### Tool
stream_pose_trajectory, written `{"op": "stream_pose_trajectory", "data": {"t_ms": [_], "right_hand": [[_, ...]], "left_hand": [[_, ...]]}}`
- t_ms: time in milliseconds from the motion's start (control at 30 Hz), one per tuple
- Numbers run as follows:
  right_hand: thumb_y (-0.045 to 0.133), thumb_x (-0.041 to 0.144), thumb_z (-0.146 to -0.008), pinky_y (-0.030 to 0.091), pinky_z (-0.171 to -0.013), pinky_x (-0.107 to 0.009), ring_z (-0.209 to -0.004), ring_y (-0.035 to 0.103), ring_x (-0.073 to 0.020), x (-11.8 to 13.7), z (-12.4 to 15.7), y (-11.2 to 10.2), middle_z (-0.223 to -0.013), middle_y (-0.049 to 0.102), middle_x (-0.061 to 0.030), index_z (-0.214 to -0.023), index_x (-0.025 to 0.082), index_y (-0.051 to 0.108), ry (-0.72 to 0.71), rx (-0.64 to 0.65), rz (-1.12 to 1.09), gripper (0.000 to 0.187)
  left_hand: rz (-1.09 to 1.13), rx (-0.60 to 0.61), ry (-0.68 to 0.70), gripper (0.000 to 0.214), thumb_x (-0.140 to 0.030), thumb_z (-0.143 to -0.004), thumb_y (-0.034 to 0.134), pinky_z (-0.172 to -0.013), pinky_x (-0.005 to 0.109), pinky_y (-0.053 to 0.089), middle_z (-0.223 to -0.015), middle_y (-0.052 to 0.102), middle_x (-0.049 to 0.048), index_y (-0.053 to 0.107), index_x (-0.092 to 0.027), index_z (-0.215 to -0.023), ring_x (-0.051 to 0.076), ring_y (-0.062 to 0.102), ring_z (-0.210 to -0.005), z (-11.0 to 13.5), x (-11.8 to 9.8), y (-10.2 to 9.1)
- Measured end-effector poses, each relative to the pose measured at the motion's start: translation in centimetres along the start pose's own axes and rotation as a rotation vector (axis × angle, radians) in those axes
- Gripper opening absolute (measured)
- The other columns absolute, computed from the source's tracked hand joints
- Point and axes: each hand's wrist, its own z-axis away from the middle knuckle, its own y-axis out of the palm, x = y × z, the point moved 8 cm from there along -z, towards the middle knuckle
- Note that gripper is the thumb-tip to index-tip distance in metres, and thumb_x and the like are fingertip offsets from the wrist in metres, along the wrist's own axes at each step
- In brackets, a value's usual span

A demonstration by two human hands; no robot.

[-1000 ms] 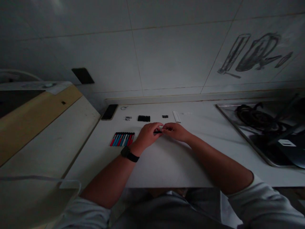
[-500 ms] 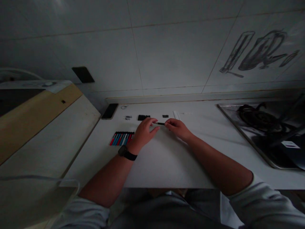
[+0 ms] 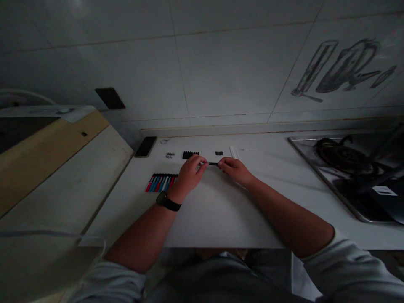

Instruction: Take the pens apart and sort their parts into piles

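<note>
A thin black pen-like stick [image 3: 213, 163] is held level between my two hands over the white counter. My left hand [image 3: 191, 172], with a dark watch on its wrist, pinches the stick's left end between thumb and fingers. At the other end, the closed fingers of my right hand [image 3: 235, 168] grip it and hide its tip. Behind my left hand sits a row of small black pieces [image 3: 190, 155], partly covered. A row of red, blue and white pen-like sticks with black tops [image 3: 161, 183] lies beside my left wrist.
Small metallic pieces [image 3: 169, 155], a phone [image 3: 145, 147], little dark pieces [image 3: 219, 153] and white strips [image 3: 234, 152] lie along the back of the counter. To the right is a gas stove [image 3: 318, 170]; at left stands a pale box-like cabinet [image 3: 104, 155].
My left thumb has closed up against the fingers at the stick's left end; before, it was apart from it. My right hand stays where it was.
</note>
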Motion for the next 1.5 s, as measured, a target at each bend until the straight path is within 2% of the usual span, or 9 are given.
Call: {"op": "stream_pose_trajectory", "data": {"t_ms": [233,433,600,733,867,1033,1167,1300,1500], "right_hand": [[0.067,0.05,-0.085,0.044,-0.071,-0.029,-0.076,0.055,-0.0165,0.1,0.0,-0.3,-0.086,0.066,-0.0022,-0.095,0.022,0.067,-0.063,-0.068,0.017,0.03],[0.052,0.059,-0.094,0.045,-0.067,-0.029,-0.071,0.057,-0.0167,-0.3,0.2,0.8,-0.078,0.063,-0.002,-0.088,0.021,0.065,0.024,0.027,-0.067,0.04],[0.066,0.057,-0.086,0.044,-0.065,-0.028,-0.071,0.056,-0.0152,-0.3,0.2,0.6,-0.085,0.064,-0.0005,-0.102,0.023,0.062,0.003,-0.007,-0.119,0.037],[0.053,0.062,-0.093,0.042,-0.06,-0.027,-0.066,0.054,-0.0143,-0.7,0.2,1.2,-0.077,0.06,-0.001,-0.087,0.021,0.062,0.073,0.05,-0.153,0.043],[0.07,0.057,-0.083,0.041,-0.056,-0.025,-0.064,0.052,-0.0131,-0.6,0.2,1.2,-0.08,0.059,0.0019,-0.1,0.024,0.061,0.069,0.046,-0.234,0.039],[0.058,0.064,-0.089,0.042,-0.053,-0.025,-0.062,0.052,-0.0135,-1.0,0.4,1.6,-0.077,0.059,-0.0005,-0.087,0.022,0.062,0.168,0.074,-0.25,0.042],[0.07,0.058,-0.081,0.043,-0.053,-0.025,-0.065,0.054,-0.0132,-0.5,0.5,1.4,-0.086,0.064,0.0,-0.097,0.024,0.061,0.146,0.043,-0.287,0.038],[0.062,0.065,-0.087,0.043,-0.053,-0.026,-0.064,0.054,-0.0137,-1.1,0.5,1.8,-0.085,0.065,-0.0029,-0.087,0.022,0.062,0.193,0.062,-0.312,0.043],[0.064,0.06,-0.088,0.041,-0.055,-0.027,-0.061,0.051,-0.0138,-1.3,-0.1,0.8,-0.073,0.058,0.0012,-0.091,0.024,0.063,0.054,-0.05,-0.236,0.036]], "left_hand": [[0.026,-0.023,-0.026,0.004,-0.02,-0.099,0.06,-0.086,0.032,0.051,-0.097,0.066,0.0037,0.062,-0.02,-0.096,0.017,0.063,-0.092,0.0,0.4,0.0],[0.033,-0.068,-0.011,0.002,-0.019,-0.099,0.061,-0.09,0.033,0.051,-0.1,0.066,0.0042,0.062,-0.02,-0.097,0.018,0.064,-0.096,-0.1,0.0,-0.4],[0.023,-0.071,-0.012,0.002,-0.02,-0.099,0.061,-0.09,0.034,0.052,-0.101,0.066,0.0048,0.062,-0.021,-0.098,0.019,0.064,-0.098,0.0,-0.1,-0.4],[0.028,-0.071,-0.002,0.002,-0.02,-0.099,0.061,-0.09,0.034,0.051,-0.1,0.066,0.0047,0.062,-0.021,-0.098,0.019,0.064,-0.097,-0.1,-0.2,-0.5],[0.032,-0.077,-0.002,0.002,-0.02,-0.099,0.061,-0.09,0.034,0.051,-0.1,0.066,0.0045,0.061,-0.021,-0.098,0.019,0.064,-0.097,-0.1,-0.1,-0.5],[0.022,-0.069,-0.007,0.002,-0.019,-0.099,0.062,-0.091,0.034,0.051,-0.102,0.066,0.0045,0.061,-0.021,-0.098,0.019,0.064,-0.098,0.0,0.0,-0.4],[0.025,-0.074,0.001,0.002,-0.02,-0.099,0.061,-0.09,0.033,0.051,-0.1,0.066,0.0047,0.061,-0.02,-0.098,0.019,0.064,-0.098,0.0,-0.3,-0.5],[0.03,-0.076,0.011,0.002,-0.019,-0.099,0.062,-0.088,0.033,0.051,-0.099,0.066,0.0043,0.062,-0.02,-0.098,0.018,0.064,-0.095,0.0,-0.4,-0.6],[0.063,-0.122,-0.038,0.002,-0.019,-0.098,0.063,-0.085,0.033,0.053,-0.095,0.066,0.0035,0.063,-0.021,-0.097,0.017,0.064,-0.09,0.2,0.1,-0.3]]}}
